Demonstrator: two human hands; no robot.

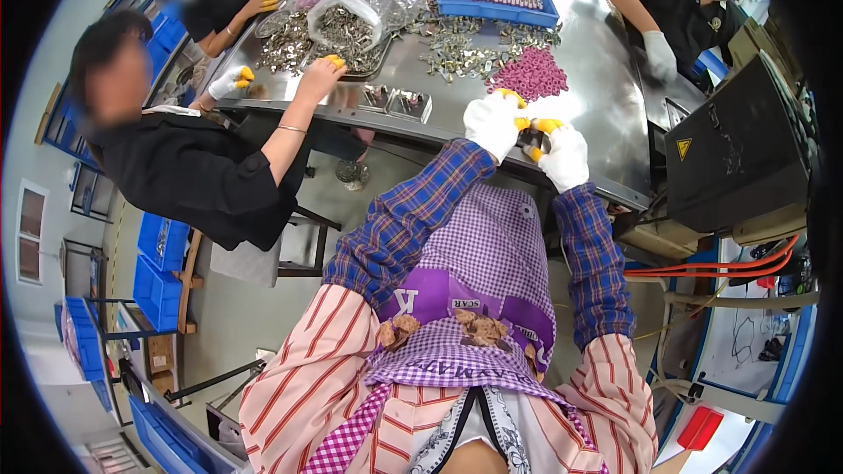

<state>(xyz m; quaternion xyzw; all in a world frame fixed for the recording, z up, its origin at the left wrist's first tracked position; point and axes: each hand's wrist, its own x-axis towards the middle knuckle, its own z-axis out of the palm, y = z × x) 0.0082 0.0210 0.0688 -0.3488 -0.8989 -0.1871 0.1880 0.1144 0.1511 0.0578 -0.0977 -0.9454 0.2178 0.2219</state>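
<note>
My left hand (pixel 493 125), in a white glove with yellow fingertips, is at the front edge of the steel table (pixel 606 114). Close beside it is my right hand (pixel 565 156), gloved the same way. The fingers of both are bent inward and meet around a small dark piece, too small and too covered to name. Just beyond them lies a heap of small pink rings (pixel 532 73). Loose metal parts (pixel 461 54) are spread to the left of the rings.
A blue tray (pixel 500 7) of rod-like pieces stands farther back. Leftward are a clear bag of metal parts (pixel 344 28) and small metal boxes (pixel 408 105). Co-workers work at the left, far and right sides. A black machine box (pixel 738 149) stands at right.
</note>
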